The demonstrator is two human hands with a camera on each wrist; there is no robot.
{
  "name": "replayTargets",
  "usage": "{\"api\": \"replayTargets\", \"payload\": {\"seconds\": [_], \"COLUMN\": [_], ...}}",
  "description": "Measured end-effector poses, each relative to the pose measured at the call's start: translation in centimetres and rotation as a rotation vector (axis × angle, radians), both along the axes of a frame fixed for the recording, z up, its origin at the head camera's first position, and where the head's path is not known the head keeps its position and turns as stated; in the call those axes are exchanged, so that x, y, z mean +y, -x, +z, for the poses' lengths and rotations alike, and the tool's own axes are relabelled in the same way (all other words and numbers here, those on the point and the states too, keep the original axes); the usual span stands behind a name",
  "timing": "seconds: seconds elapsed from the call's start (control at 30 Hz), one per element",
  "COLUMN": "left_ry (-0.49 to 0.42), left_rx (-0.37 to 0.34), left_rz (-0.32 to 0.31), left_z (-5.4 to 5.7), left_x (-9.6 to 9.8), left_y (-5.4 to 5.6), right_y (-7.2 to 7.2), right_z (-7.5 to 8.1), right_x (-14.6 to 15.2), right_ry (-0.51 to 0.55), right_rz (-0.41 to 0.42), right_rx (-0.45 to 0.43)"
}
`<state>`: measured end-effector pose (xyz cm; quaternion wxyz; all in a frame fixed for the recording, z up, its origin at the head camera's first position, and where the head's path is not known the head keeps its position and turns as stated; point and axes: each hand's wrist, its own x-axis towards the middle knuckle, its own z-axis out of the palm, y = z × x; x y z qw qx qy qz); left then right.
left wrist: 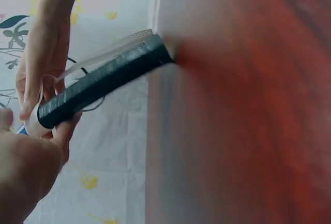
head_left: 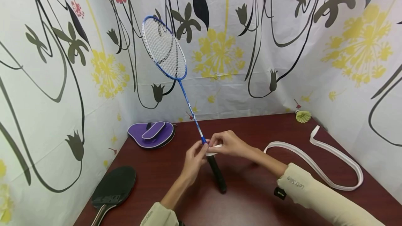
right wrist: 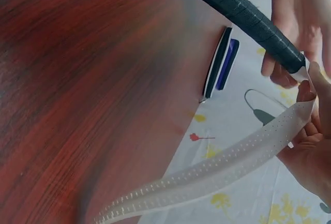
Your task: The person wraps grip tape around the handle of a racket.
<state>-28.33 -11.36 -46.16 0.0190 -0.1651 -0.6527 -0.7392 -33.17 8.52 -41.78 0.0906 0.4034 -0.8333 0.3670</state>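
A blue badminton racket with a black handle stands tilted, its strung head up and to the left. My left hand grips it where the blue shaft meets the handle. White perforated grip tape lies around the top of the handle, and my right hand pinches it there. From the right hand the tape trails down towards the table in the right wrist view. A long white strip curves over the table's right side; my right forearm hides whether it joins on. Part of the left fingers is behind the handle.
A purple paddle case lies at the table's back left, and a black table tennis paddle at the front left. A yellow shuttlecock sits in the back right corner. Patterned curtains border the dark red table.
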Motion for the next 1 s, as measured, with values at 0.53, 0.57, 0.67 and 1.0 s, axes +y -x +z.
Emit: {"api": "replayTargets", "payload": {"seconds": [0.53,0.57,0.67,1.0], "left_ry": [0.079,0.081,0.076,0.147], "left_rx": [0.091,0.091,0.099,0.161], "left_rz": [-0.052,-0.061,-0.08,-0.011], "left_z": [0.2,0.2,0.3,1.2], "left_x": [-2.4,-2.5,-2.8,-2.7], "left_y": [0.9,0.8,0.7,0.6], "right_y": [0.5,0.5,0.4,0.4], "right_z": [-0.2,-0.1,0.2,0.5], "right_x": [0.3,0.3,0.0,-0.4], "right_ry": [-0.009,-0.017,-0.036,-0.046], "right_rz": [0.159,0.166,0.162,0.105], "right_rx": [-0.09,-0.082,-0.056,-0.05]}}
